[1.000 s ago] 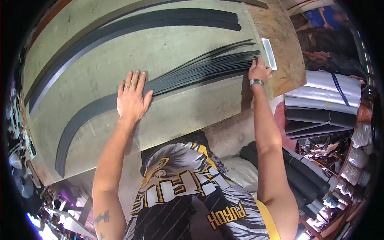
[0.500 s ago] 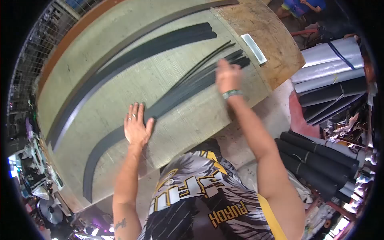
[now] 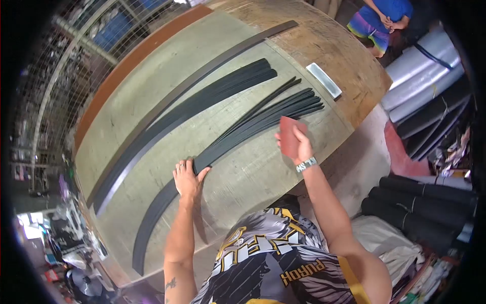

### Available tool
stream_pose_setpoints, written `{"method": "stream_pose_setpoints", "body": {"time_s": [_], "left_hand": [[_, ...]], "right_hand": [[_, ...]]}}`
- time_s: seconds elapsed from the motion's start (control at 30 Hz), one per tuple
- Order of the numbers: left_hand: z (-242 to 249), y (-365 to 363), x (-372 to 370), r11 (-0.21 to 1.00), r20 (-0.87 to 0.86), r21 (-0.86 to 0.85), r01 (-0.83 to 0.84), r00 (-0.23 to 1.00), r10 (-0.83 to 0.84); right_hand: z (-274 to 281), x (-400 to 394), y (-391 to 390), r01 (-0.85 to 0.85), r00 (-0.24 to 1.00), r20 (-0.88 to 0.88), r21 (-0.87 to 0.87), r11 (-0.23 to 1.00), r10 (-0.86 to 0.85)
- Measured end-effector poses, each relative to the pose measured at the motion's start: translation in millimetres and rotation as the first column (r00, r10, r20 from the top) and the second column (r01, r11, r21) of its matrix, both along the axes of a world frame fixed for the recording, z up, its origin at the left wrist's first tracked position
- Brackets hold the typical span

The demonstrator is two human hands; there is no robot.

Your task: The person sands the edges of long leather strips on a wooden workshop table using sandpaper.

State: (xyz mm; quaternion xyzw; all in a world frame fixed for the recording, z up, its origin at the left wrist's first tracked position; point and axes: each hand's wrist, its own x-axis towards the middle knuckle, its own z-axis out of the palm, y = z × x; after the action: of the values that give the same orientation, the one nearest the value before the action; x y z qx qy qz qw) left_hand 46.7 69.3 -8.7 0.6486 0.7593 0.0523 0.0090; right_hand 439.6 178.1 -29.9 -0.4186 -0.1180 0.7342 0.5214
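My left hand [image 3: 187,180] lies on a bundle of long black strips [image 3: 253,117], thumb spread from the fingers, pressing them against the table. Toward their right ends the strips fan apart, while the left part curves down toward the table's near edge. In my right hand [image 3: 304,149] is a flat, reddish rectangular piece [image 3: 289,136], held between thumb and fingers just below the fanned ends; its material I cannot make out. A second bundle of black strips [image 3: 217,86] lies farther back, beside a long, dark flat bar [image 3: 238,45].
A silver rectangular piece [image 3: 324,81] lies on the wooden part of the table [image 3: 362,83]. Silver rolls [image 3: 425,66] and black rolls [image 3: 420,207] are stacked at the right. Another person [image 3: 385,20] is at the upper right. Wire mesh [image 3: 55,71] rises behind the table.
My right hand has drawn back from the strip ends toward me, and the reddish piece now shows in it. The strip ends look more fanned out. My left hand stays on the bundle.
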Motion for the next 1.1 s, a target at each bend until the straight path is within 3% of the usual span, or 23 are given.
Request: {"method": "stream_pose_setpoints", "body": {"time_s": [0.1, 0.13, 0.2, 0.23, 0.3, 0.33, 0.4, 0.43, 0.5, 0.53, 0.57, 0.6, 0.63, 0.67, 0.73, 0.8, 0.87, 0.9, 0.93, 1.1], "left_hand": [[-7.0, -2.5, 0.3, 1.000, -0.015, 0.005, -0.006, 1.000, 0.006], [-4.2, -0.9, -0.6, 1.000, -0.025, 0.024, 0.001, 1.000, -0.001], [0.6, -0.3, -3.5, 1.000, -0.035, -0.005, -0.016, 0.999, 0.016], [2.7, 1.3, -0.5, 1.000, -0.035, -0.007, -0.022, 0.999, 0.022], [2.2, 0.5, 6.6, 0.999, -0.039, -0.009, -0.035, 0.999, 0.034], [-1.0, 0.5, 6.2, 0.999, -0.046, 0.025, -0.025, 0.999, 0.026], [-7.3, -1.0, 4.4, 0.996, -0.069, 0.090, -0.005, 0.998, 0.011], [-3.3, -0.8, 6.2, 0.997, -0.057, 0.082, -0.013, 0.998, 0.017], [-3.3, 0.6, 6.3, 0.995, -0.066, 0.104, 0.000, 0.998, 0.007], [-4.2, -1.5, 4.7, 0.994, -0.072, 0.114, 0.001, 0.997, 0.007], [-5.0, -1.0, 2.8, 0.995, -0.071, 0.097, -0.005, 0.997, 0.012], [-5.7, -1.6, 2.2, 0.996, -0.071, 0.088, -0.019, 0.997, 0.025], [-5.6, -2.6, 2.4, 0.997, -0.072, 0.078, -0.022, 0.997, 0.028], [-4.8, -0.3, 3.0, 0.997, -0.072, 0.077, -0.016, 0.997, 0.022], [-3.0, 0.6, 4.8, 0.998, -0.056, 0.066, -0.019, 0.998, 0.023], [-4.4, -0.3, 2.1, 0.997, -0.052, 0.072, -0.013, 0.998, 0.017], [-6.1, 0.3, -1.3, 0.995, -0.082, 0.096, -0.002, 0.997, 0.010], [-8.3, -2.1, 1.2, 0.995, -0.085, 0.098, -0.016, 0.996, 0.024], [-7.7, -3.0, 1.1, 0.991, -0.093, 0.133, 0.000, 0.996, 0.013], [-3.1, -0.6, 0.4, 0.997, -0.047, 0.079, 0.001, 0.999, 0.002]], "right_hand": [[3.3, -16.8, 20.6, -0.041, 0.983, 0.177, -0.010, 0.999, 0.042], [11.4, -19.8, 18.7, -0.156, 0.932, 0.342, 0.074, 0.985, 0.121], [27.5, -19.1, 11.3, -0.423, 0.714, 0.664, 0.155, 0.893, 0.223], [36.5, -26.3, 4.4, -0.513, 0.534, 0.778, -0.012, 0.858, 0.330], [58.3, -46.5, -17.8, -0.747, 0.505, 0.722, 0.090, 0.659, 0.474], [52.0, -60.9, -26.7, -0.802, 0.423, 0.779, 0.086, 0.591, 0.462], [29.7, -83.5, -41.4, -0.895, 0.265, 0.871, 0.062, 0.442, 0.414], [30.2, -85.8, -41.4, -0.836, 0.343, 0.917, 0.197, 0.513, 0.206], [32.4, -96.0, -20.2, -0.688, 0.445, 0.866, 0.494, 0.531, -0.229], [39.9, -91.5, 0.2, -0.632, 0.455, 0.864, 0.482, 0.607, -0.213], [43.4, -86.3, 29.2, -0.606, 0.402, 0.800, 0.597, 0.526, -0.446], [48.4, -78.5, 59.0, -0.647, 0.356, 0.770, 0.612, 0.455, -0.529], [49.8, -68.5, 86.1, -0.749, 0.218, 0.788, 0.514, 0.418, -0.576], [45.8, -62.3, 107.9, -0.829, 0.022, 0.787, 0.359, 0.429, -0.617], [16.2, -45.4, 145.5, -0.891, -0.144, 0.815, 0.140, 0.432, -0.561], [14.4, -24.2, 153.5, -0.888, -0.332, 0.861, -0.146, 0.436, -0.386], [27.1, -2.6, 137.2, -0.916, -0.325, 0.848, -0.173, 0.362, -0.419], [26.9, 10.3, 124.3, -0.943, -0.237, 0.858, -0.089, 0.322, -0.457], [22.3, 20.5, 108.9, -0.947, -0.227, 0.854, -0.081, 0.311, -0.469], [0.7, 44.8, 63.1, -0.926, -0.206, 0.813, 0.017, 0.376, -0.544]]}}
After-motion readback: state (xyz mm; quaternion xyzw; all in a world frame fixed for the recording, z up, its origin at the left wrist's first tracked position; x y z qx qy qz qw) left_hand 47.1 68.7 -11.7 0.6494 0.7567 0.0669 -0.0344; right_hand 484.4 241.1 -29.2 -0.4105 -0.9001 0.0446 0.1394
